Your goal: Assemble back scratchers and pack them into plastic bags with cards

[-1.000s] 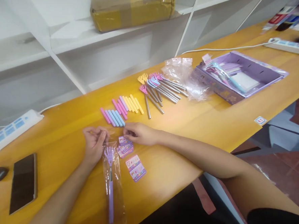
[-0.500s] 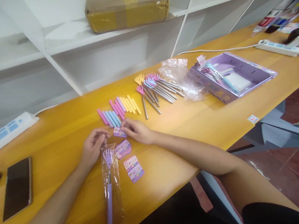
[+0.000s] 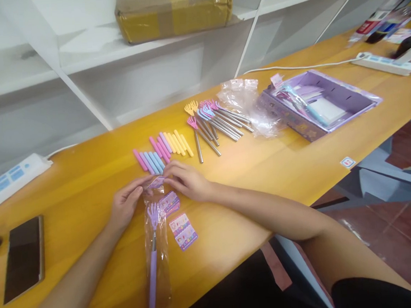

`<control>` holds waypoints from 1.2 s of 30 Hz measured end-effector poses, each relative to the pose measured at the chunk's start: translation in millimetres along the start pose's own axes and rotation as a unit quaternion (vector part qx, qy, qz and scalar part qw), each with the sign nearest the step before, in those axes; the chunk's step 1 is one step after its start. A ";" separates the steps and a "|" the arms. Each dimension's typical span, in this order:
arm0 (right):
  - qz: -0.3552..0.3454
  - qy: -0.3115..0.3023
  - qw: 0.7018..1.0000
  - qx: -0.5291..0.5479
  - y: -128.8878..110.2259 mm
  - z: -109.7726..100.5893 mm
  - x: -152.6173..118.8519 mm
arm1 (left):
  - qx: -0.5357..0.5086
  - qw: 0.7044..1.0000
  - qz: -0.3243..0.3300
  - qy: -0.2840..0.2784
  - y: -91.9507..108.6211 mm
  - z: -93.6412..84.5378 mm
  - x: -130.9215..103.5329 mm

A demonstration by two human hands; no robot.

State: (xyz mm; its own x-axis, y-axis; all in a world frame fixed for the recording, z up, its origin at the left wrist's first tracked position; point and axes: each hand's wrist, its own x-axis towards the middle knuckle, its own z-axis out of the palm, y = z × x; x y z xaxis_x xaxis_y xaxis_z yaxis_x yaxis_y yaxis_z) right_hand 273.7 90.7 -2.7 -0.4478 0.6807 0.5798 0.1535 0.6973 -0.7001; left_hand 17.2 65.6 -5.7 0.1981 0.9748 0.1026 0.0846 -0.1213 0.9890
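- Purple-and-pink printed paper card [image 3: 157,181] has shifted left since half a second ago, now overlapping the mouth of the long clear plastic bag [image 3: 165,277]; the bag's upper end has swung slightly right.
- Head view: the left hand [image 3: 125,204] reaches inward, palm turned toward the other hand, thumb and fingers pinching the bag's mouth.
- Right hand [image 3: 188,180] comes in from the right, forearm slanting across the surface [image 3: 244,216], fingertips closed on the card.
- Inside the bag, in front of the person, is a lilac claw-headed scratcher with a metal neck [image 3: 152,278]; its claw points away toward the hands, its handle toward the person, the long axis leaning slightly right at the far end.
- Beside it lie a stack of similar cards [image 3: 169,202] and a single loose card [image 3: 184,231]; their small lettering is too blurred to read.
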 end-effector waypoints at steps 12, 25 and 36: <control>0.053 0.034 0.998 -0.015 2.2 2.6 -3.0 | -0.076 0.996 -0.041 -0.003 -21.3 -9.5 -1.0; 0.039 0.044 0.998 -0.033 -1.4 1.6 -4.4 | -0.137 0.986 -0.050 -0.075 -8.9 -4.5 -0.9; 0.022 -0.013 0.999 -0.029 -1.3 0.7 -4.1 | -0.144 0.984 -0.042 -0.100 -9.3 -3.2 -1.6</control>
State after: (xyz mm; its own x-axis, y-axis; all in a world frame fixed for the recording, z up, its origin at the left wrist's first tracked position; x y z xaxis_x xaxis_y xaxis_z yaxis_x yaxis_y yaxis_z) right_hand 274.8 86.8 -4.5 -0.4618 0.7056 0.5375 0.2241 0.6791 -0.6990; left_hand 13.0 65.7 -14.7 0.3922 0.9195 0.0249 -0.1655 0.0439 0.9852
